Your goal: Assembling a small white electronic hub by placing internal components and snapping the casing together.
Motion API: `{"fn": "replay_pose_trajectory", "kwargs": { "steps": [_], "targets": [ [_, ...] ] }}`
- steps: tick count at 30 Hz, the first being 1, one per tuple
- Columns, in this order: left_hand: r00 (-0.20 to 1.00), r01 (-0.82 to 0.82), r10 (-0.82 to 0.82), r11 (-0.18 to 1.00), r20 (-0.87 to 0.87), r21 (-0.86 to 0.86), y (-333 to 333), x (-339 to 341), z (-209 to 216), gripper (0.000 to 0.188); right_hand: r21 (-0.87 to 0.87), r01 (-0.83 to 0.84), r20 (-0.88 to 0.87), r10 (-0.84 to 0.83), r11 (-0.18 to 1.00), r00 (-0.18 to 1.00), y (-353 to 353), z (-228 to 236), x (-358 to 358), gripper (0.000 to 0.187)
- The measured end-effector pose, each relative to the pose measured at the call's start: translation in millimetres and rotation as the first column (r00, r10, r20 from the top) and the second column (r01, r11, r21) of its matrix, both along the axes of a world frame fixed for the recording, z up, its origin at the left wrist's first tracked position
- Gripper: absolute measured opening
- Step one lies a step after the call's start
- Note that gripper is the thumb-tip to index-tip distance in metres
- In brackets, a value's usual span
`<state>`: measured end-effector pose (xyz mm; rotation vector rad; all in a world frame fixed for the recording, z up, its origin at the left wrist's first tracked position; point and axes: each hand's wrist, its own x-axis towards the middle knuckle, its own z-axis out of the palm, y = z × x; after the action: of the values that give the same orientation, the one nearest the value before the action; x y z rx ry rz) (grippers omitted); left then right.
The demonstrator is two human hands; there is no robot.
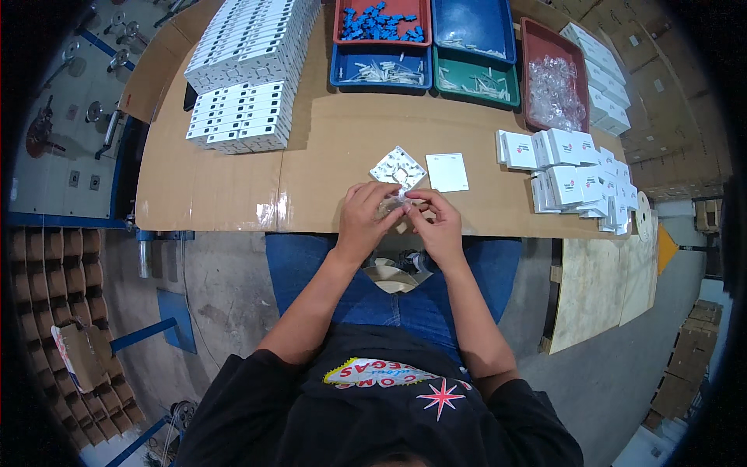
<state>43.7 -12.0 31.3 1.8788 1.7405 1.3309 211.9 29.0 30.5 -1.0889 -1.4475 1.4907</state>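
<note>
At the table's front edge, my left hand (pixel 366 216) and my right hand (pixel 437 227) meet with fingers pinched. Between their fingertips is a small clear plastic piece (pixel 395 204), partly covered, with something white at its top. Its exact kind is too small to make out. Just beyond the fingertips lies a white square plastic housing (pixel 398 166), turned cornerwise, its moulded inner side facing up. To its right rests a flat white square cover plate (pixel 447 172), apart from both hands.
Stacked white housings (pixel 241 117) rise at the left. At the back stand a red tray of blue parts (pixel 381 37), a blue tray (pixel 381 87) and a green tray (pixel 476 100) of small white pieces, and a red tray of clear plastic (pixel 529 115). White boxes (pixel 572 187) pile at right.
</note>
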Motion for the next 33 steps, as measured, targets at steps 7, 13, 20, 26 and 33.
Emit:
{"fn": "replay_pose_trajectory", "kwargs": {
  "steps": [7,13,20,26,33],
  "targets": [
    [1.000,0.021,-0.021,1.000,-0.017,0.011,2,0,-3,0.041,0.127,-0.069,0.098,0.056,0.990,0.994,6,-9,2,0.015],
    [0.973,0.132,-0.111,0.987,0.202,-0.093,-2,-1,-9,0.043,-0.126,-0.132,-0.042,0.128,0.983,0.991,8,7,12,0.013],
    [0.964,0.115,-0.087,0.989,0.253,-0.096,2,2,-7,0.042,0.133,-0.204,0.168,0.181,0.970,0.969,13,8,22,0.015],
    [0.996,0.087,-0.087,0.995,0.020,-0.050,4,-2,-2,0.040,0.149,-0.216,0.240,0.177,0.965,0.955,13,13,23,0.014],
    [0.995,0.080,-0.075,0.994,0.061,-0.076,3,-3,-7,0.039,0.239,-0.254,0.301,0.177,0.937,0.937,14,18,21,0.016]
  ]
}}
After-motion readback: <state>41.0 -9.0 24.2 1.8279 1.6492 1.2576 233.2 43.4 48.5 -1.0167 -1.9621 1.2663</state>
